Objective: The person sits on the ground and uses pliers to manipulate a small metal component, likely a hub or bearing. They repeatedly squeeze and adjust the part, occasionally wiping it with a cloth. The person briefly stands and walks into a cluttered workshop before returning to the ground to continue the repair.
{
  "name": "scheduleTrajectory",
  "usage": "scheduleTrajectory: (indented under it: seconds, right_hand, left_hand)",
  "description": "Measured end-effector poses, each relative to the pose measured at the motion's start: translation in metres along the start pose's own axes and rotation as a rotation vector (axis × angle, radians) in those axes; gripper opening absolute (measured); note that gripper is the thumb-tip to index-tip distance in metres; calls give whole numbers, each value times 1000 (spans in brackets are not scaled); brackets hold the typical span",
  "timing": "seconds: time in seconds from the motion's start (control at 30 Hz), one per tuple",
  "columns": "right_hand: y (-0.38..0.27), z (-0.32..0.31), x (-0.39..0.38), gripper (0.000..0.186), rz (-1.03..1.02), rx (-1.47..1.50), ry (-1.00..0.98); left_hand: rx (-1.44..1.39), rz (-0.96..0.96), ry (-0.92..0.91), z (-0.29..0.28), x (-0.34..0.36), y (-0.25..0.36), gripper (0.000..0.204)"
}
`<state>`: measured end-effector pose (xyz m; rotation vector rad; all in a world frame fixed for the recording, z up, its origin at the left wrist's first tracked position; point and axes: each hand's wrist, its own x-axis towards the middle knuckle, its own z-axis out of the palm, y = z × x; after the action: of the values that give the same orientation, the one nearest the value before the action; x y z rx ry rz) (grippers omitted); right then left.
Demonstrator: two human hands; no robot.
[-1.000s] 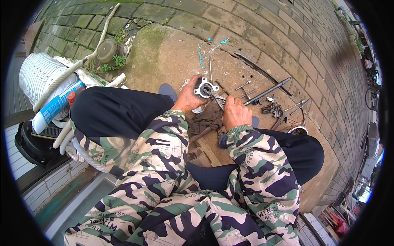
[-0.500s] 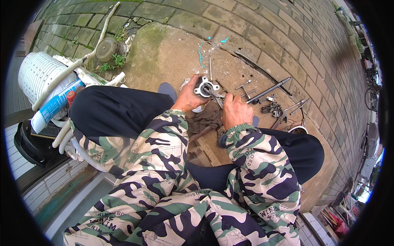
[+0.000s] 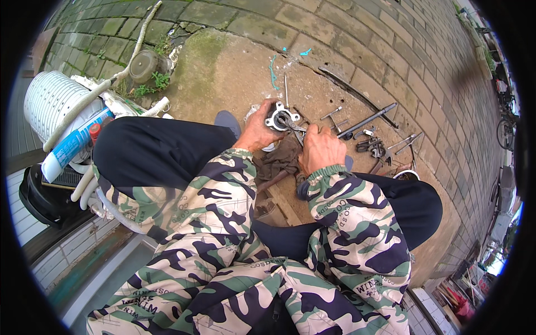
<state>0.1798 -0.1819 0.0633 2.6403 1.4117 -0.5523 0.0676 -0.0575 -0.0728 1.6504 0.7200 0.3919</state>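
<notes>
My left hand [image 3: 258, 129] is closed around a cast metal housing [image 3: 278, 111] with bolt lugs and a dark round opening. My right hand [image 3: 322, 149] grips pliers [image 3: 296, 127], whose jaws sit in or at that opening; their exact hold is too small to make out. A crumpled brown cloth [image 3: 277, 158] lies below the hands. To their right, loose hand tools lie on the concrete: T-handled wrenches [image 3: 331, 113], a long dark bar [image 3: 368, 119] and a cluster of dark metal tools [image 3: 369, 146].
My legs [image 3: 156, 148] frame the work. At the left are a white perforated basket [image 3: 56, 97], pale hoses [image 3: 84, 109], a blue-and-white tube [image 3: 84, 142] and a black object [image 3: 39, 195]. Small turquoise scraps [image 3: 273, 72] lie ahead on concrete bordered by paving [image 3: 391, 56]. A bicycle [image 3: 505, 134] stands far right.
My right hand has shifted slightly on the pliers, its wrist and sleeve turning a little. The housing in my left hand has moved only very slightly.
</notes>
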Motion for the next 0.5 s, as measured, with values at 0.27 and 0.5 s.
scheduleTrajectory:
  seconds: [0.27,0.5]
  right_hand:
    - [-1,12,2,41,-15,-19,49]
    - [-1,9,1,38,-21,106,73]
  left_hand:
    - [-38,-21,-18,0,1,2,78]
    - [-59,-50,-16,-2,0,1,79]
